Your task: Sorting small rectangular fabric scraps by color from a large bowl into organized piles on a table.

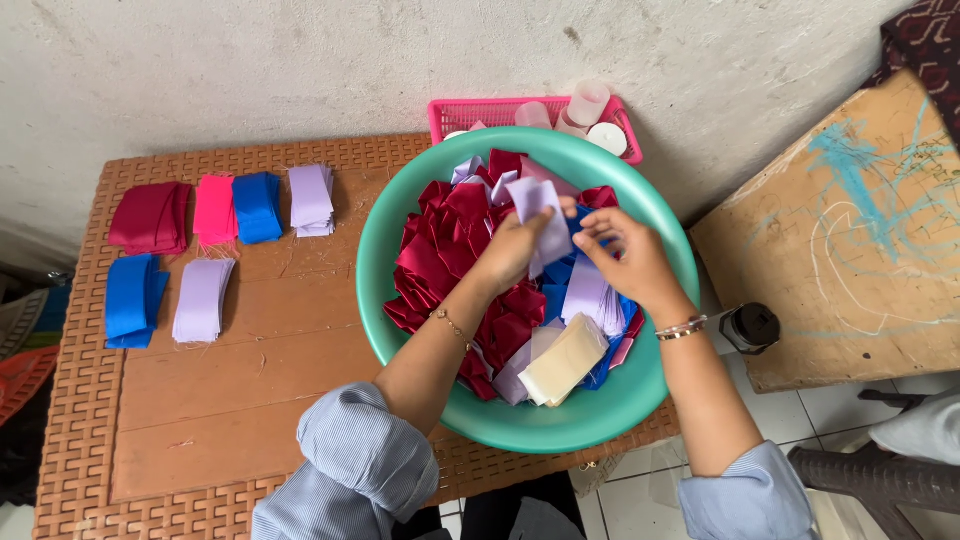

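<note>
Lilac fabric piece (541, 218) is pinched between left hand (512, 250) and right hand (625, 255) fingers above the green basin (380, 230).

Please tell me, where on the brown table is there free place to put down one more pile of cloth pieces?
The table is bare in front of the lilac stack and blue stack, left of the green basin. A smaller patch lies between the upper lilac stack and the basin. The back left is crowded with piles; both hands fill the basin.
</note>
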